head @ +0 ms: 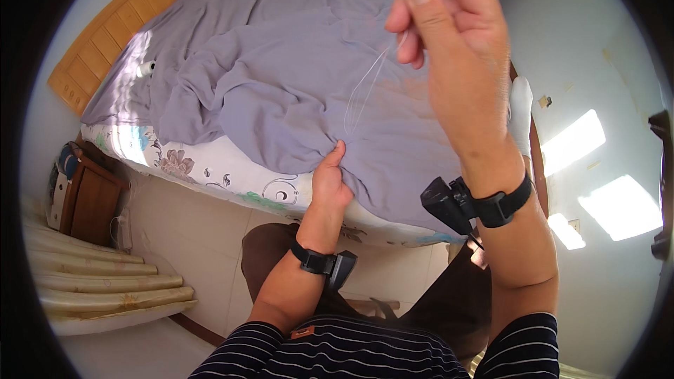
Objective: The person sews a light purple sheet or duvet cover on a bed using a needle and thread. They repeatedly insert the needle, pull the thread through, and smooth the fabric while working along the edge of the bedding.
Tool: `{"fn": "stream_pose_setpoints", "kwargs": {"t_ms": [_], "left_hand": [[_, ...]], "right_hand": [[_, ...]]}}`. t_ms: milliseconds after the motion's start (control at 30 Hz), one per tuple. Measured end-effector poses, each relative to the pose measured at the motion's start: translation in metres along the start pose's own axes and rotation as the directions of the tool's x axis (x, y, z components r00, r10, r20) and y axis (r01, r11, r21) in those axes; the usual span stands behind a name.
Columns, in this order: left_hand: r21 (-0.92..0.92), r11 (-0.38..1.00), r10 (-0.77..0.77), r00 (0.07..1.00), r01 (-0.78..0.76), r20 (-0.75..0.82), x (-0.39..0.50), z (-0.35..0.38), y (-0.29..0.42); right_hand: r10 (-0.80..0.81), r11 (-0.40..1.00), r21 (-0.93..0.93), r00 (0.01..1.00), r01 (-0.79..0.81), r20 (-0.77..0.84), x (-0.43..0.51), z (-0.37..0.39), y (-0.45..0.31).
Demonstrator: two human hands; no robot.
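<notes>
My left hand (331, 179) grips a gathered fold of a grey-purple cloth (284, 79), thumb on top, near the front edge of a bed. My right hand (447, 21) is raised above the cloth at the upper right, thumb and index finger pinched together. Thin white thread (363, 89) hangs from its fingers in loops and reaches down to the cloth just above my left thumb. Whether a needle is between the fingertips cannot be told. A white spool-like object (145, 69) lies on the cloth at the left.
The bed has a wooden headboard (100, 45) and a floral-patterned mattress cover (210, 166). At the left stand a brown bedside cabinet (95, 200) and a pale curtain (105, 284). Sunlight patches fall on the right wall (579, 79). Both wrists wear strapped black devices.
</notes>
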State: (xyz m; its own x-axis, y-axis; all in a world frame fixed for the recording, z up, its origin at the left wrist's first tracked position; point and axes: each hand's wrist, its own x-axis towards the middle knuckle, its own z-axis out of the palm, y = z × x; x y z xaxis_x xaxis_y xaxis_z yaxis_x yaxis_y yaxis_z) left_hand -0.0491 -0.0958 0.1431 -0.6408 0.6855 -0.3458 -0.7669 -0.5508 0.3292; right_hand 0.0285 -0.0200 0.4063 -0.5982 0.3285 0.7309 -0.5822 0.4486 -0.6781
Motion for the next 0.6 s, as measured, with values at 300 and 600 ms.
{"fn": "stream_pose_setpoints", "kwargs": {"t_ms": [300,600], "left_hand": [[0.000,0.998,0.067,0.998,-0.067,-0.012,-0.004,0.004,0.000],[-0.014,0.995,0.100,0.995,-0.100,-0.014,-0.012,0.015,0.004]], "right_hand": [[0.068,0.981,-0.168,0.986,-0.094,-0.152,-0.006,-0.066,-0.021],[0.759,0.641,-0.359,0.629,-0.678,0.168,-0.077,-0.041,0.077]]}}
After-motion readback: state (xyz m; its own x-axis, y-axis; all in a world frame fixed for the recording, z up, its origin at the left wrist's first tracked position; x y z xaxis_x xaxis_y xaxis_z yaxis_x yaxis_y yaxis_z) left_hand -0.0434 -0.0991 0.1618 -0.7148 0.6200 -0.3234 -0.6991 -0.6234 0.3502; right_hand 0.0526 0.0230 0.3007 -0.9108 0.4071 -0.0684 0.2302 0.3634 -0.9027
